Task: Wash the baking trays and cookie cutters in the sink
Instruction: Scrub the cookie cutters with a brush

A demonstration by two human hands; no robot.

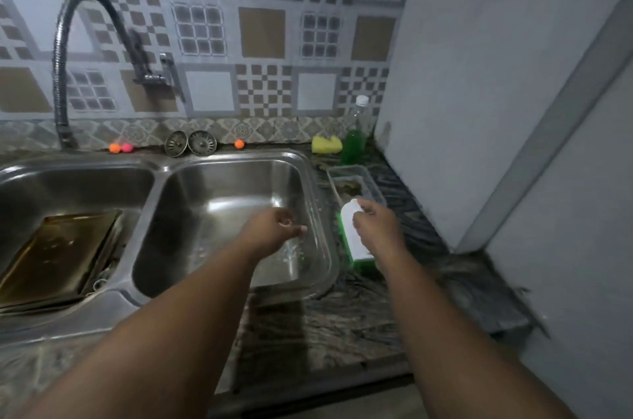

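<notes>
- Right hand (373, 226) is wrapped round a tilted soap bottle (351, 230) with a white label and green liquid low inside. It is held above the bench (342, 322), just beside the sink (161, 169) rim. We cannot see whether the bottle is capped.
- Left hand (277, 230) hovers over the right basin (212, 185) with its fingers curled inward. Something small may sit at the fingertips, but we cannot tell if it holds anything.
- Risk: if the bottle is open, its lean could dribble soap onto the bench rather than into a basin. Smooth plastic could also slip in a wet grip.
- Risk: if the left hand does hold a cap, dropping it here could send it toward the drain.
- Baking tray (58, 254) lies tilted in the left basin (68, 185), untouched and well apart from both hands. We judge that washing has not begun. Soap squeezed where the hands are now would miss the tray.
- Risk: the tray is propped at a slant, so a careless tug could make it slide and clatter.
- Cookie cutters: we cannot pick them out. Thin shapes by the tray's lower edge are too unclear to name.
- Sponge (327, 144) sits at the back of the bench, beyond a clear plastic tub (373, 185). Reaching for it with the bottle in hand could knock the tub.
</notes>
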